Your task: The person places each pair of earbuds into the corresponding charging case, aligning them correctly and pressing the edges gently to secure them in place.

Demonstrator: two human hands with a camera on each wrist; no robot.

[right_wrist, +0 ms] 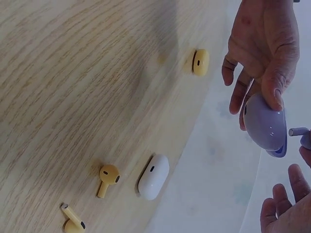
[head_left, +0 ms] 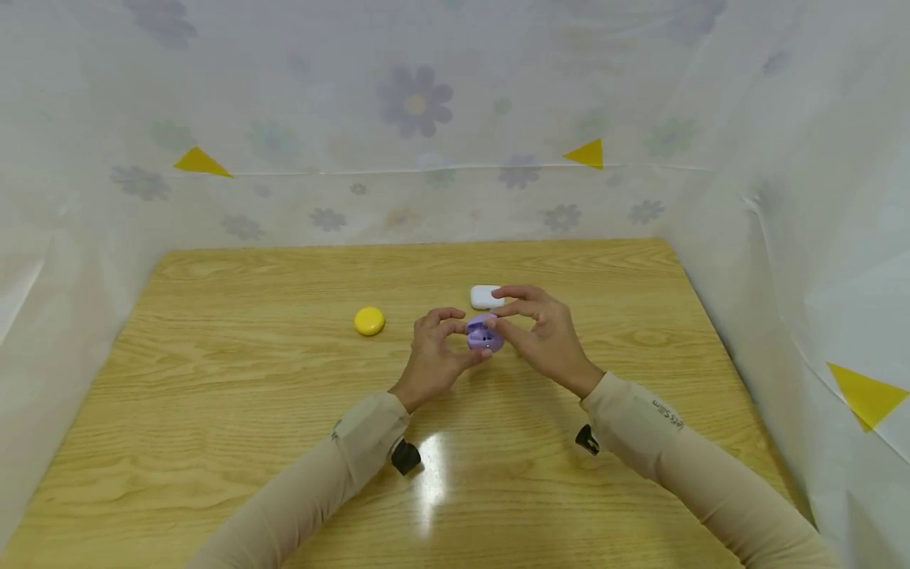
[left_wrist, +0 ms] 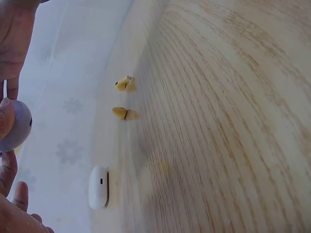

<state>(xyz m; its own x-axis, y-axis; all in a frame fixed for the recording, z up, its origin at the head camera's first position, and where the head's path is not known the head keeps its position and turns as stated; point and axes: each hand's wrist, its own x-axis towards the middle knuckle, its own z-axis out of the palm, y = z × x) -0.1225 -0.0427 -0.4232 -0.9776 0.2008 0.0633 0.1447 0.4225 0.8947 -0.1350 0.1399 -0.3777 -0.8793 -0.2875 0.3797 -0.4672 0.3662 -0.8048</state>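
Observation:
A small purple earbud case (head_left: 483,340) with its lid raised is held above the table by my left hand (head_left: 435,359), thumb on the near side and fingers at the left. Close on its right side, my right hand (head_left: 543,336) pinches a purple earbud (right_wrist: 298,131), its stem pointing toward the case in the right wrist view. The earbud is largely hidden by fingers in the head view. Just behind the hands, a white earbud case (head_left: 485,297) lies closed on the table, partly overlapped by the right fingers.
A round yellow case (head_left: 369,321) lies closed to the left of the hands. Two yellow earbuds, one nearer the white case (right_wrist: 109,174) and one farther off (right_wrist: 74,221), lie on the wooden table (head_left: 249,411). Flower-patterned sheets (head_left: 419,197) surround the table.

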